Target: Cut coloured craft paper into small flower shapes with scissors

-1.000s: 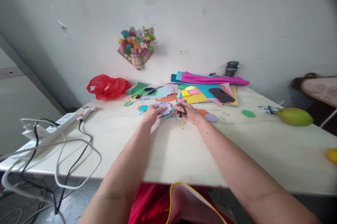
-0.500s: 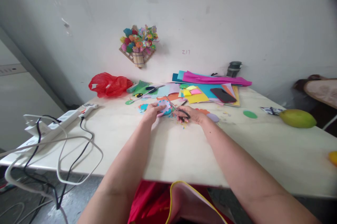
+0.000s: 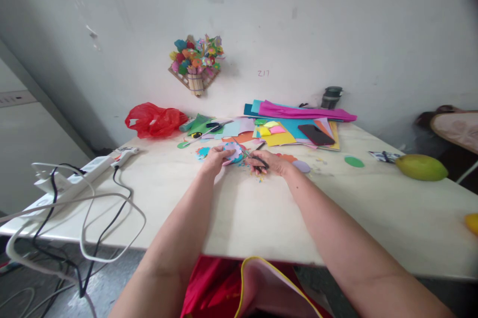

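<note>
Between the thumb and fingers of my left hand (image 3: 214, 159) is a lilac paper flower (image 3: 232, 151) with a scalloped edge; blue paper shows around it. My right hand (image 3: 271, 162) grips black-handled scissors (image 3: 261, 161), their blades pointing up and left at the flower's right edge. Blue and orange paper pieces (image 3: 202, 153) lie just left of my left hand. Small coloured paper scraps (image 3: 260, 179) are scattered below the scissors. Beside my right hand lie a purple paper oval (image 3: 301, 166) and an orange paper piece (image 3: 288, 158).
Behind are coloured sheets (image 3: 295, 129), a phone (image 3: 316, 135), another pair of scissors (image 3: 214, 126) and a red plastic bag (image 3: 155, 120). A power strip (image 3: 78, 178) with loose cables occupies the left. A green-yellow fruit (image 3: 421, 166) and a green paper oval (image 3: 354, 161) lie right.
The scissor blades have shifted slightly against the paper's edge. Both hands keep nearly the same place and hold.
</note>
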The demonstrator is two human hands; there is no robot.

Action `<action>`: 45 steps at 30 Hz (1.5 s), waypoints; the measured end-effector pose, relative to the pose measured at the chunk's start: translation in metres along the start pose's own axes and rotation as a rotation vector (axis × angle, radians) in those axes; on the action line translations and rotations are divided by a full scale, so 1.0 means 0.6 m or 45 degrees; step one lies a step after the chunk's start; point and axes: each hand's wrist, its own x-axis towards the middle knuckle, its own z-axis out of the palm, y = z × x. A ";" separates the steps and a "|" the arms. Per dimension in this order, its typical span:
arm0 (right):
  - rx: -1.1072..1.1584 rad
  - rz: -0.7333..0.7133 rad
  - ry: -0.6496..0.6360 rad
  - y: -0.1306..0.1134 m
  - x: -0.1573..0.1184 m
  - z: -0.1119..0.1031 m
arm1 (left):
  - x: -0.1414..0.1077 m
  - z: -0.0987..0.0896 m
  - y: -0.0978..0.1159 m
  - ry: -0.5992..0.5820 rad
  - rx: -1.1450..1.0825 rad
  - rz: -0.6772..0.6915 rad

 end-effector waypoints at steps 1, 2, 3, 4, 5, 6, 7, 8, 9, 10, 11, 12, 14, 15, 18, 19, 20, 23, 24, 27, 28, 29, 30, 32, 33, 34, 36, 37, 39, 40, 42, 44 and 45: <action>-0.002 0.001 0.002 0.000 0.000 0.000 | 0.000 0.000 0.000 0.003 0.005 -0.001; -0.004 0.001 0.003 0.001 0.000 0.000 | 0.001 0.000 0.000 0.006 0.009 -0.003; -0.006 0.000 0.004 0.001 0.001 0.000 | 0.001 -0.001 -0.001 0.009 0.012 -0.004; -0.006 -0.001 0.002 0.001 0.001 0.000 | 0.001 -0.001 -0.001 0.010 0.014 -0.003; -0.004 0.000 -0.001 0.002 0.002 0.001 | 0.001 -0.001 -0.001 0.008 0.017 -0.002; -0.002 0.000 -0.005 0.002 0.003 0.001 | 0.001 -0.001 -0.002 0.004 0.017 0.001; 0.003 0.000 -0.007 0.002 0.004 0.001 | 0.001 -0.001 -0.002 -0.002 0.014 0.004; 0.008 0.001 -0.008 0.003 0.004 0.002 | 0.001 -0.001 -0.002 -0.009 0.012 0.005; 0.013 0.002 -0.007 0.003 0.005 0.002 | 0.001 -0.001 -0.002 -0.014 0.008 0.006; 0.016 0.002 -0.006 0.003 0.005 0.003 | 0.001 -0.001 -0.002 -0.018 0.005 0.007; 0.017 0.002 -0.002 0.002 0.006 0.003 | 0.000 0.000 -0.002 -0.020 0.002 0.008; 0.018 0.003 0.002 0.002 0.006 0.004 | 0.000 0.000 -0.002 -0.022 0.001 0.007; 0.018 0.007 0.010 0.002 0.006 0.005 | 0.001 -0.001 -0.002 -0.024 0.006 0.006; 0.017 0.010 0.012 0.002 0.006 0.005 | 0.001 -0.001 -0.002 -0.024 0.012 0.006; 0.019 0.016 0.016 0.004 0.007 0.004 | 0.002 -0.002 -0.003 -0.019 0.028 0.011; 0.019 0.017 0.016 0.004 0.007 0.004 | 0.002 -0.002 -0.004 -0.019 0.028 0.011; 0.016 0.016 0.015 0.004 0.007 0.004 | 0.003 -0.003 -0.004 -0.019 0.024 0.011; 0.011 0.018 0.012 0.002 0.006 0.005 | 0.003 -0.003 -0.004 -0.024 0.009 0.011; 0.010 0.020 0.013 0.001 0.005 0.005 | 0.003 -0.003 -0.004 -0.025 0.006 0.012; 0.002 0.029 0.023 -0.004 0.003 0.008 | 0.003 -0.002 -0.003 -0.024 0.007 0.009; -0.005 0.034 0.029 -0.005 0.003 0.008 | 0.003 -0.002 -0.003 -0.022 0.009 0.006; -0.013 0.038 0.036 -0.005 0.003 0.009 | 0.003 -0.002 -0.002 -0.021 0.010 0.004; -0.020 0.038 0.040 -0.006 0.002 0.009 | 0.003 -0.002 -0.002 -0.022 0.010 0.003; -0.033 0.031 0.037 -0.006 0.002 0.009 | 0.003 -0.003 -0.002 -0.031 0.009 0.006; -0.038 0.027 0.030 -0.006 0.002 0.008 | 0.003 -0.004 -0.001 -0.035 0.009 0.005; -0.040 0.025 0.022 -0.006 0.002 0.008 | 0.003 -0.004 -0.001 -0.035 0.012 0.002; -0.032 0.035 0.010 -0.005 0.002 0.008 | 0.004 -0.006 0.000 -0.026 0.026 -0.010; -0.026 0.041 0.006 -0.006 0.002 0.008 | 0.004 -0.007 0.000 -0.022 0.035 -0.018; -0.020 0.048 0.003 -0.006 0.001 0.008 | 0.004 -0.009 0.002 -0.031 0.051 -0.033; -0.020 0.048 0.000 -0.007 0.000 0.008 | 0.004 -0.009 0.003 -0.043 0.059 -0.039; -0.025 0.052 -0.009 -0.007 0.000 0.008 | 0.003 -0.009 0.004 -0.065 0.070 -0.045; -0.031 0.054 -0.017 -0.006 0.000 0.008 | 0.003 -0.010 0.006 -0.067 0.077 -0.043; -0.033 0.052 -0.021 -0.005 0.001 0.008 | 0.003 -0.010 0.006 -0.063 0.079 -0.040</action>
